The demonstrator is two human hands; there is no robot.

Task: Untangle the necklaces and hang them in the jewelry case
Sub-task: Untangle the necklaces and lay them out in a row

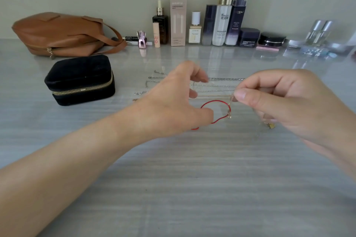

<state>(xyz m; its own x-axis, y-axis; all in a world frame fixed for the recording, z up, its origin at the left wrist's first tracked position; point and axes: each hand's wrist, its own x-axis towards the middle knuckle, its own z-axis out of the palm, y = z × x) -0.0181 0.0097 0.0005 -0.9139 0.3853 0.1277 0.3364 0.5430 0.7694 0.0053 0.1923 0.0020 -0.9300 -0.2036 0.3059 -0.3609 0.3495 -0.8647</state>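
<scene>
Two bare hands are held above a broad grey streaked tabletop (173,188), which fills most of the view. At the back left a tan leather handbag (59,33) is laid on its side against the wall. In front of it a black velvet zipped jewelry case (81,79) is seen, closed, with its gold zip shut, well apart from the hands. Along the wall a row of cosmetic bottles and jars (221,23) is stood upright.

The left hand (169,102) is reached across from the lower left, its fingers loosely curled and slightly spread over the chains; whether anything is gripped between them cannot be told. The right hand (285,98) is raised at the right, with thumb and forefinger pressed together on a very fine chain, its remaining fingers curled inward.

Several silver chain necklaces (217,84) are laid roughly parallel on the tabletop between and behind the hands, their left ends showing beyond the left hand. Nearer the camera, a thin red cord bracelet (215,106) is laid in a loop, partly hidden under the left thumb. Below the right hand a small gold pendant (271,126) is seen, hanging from the fine chain.
</scene>
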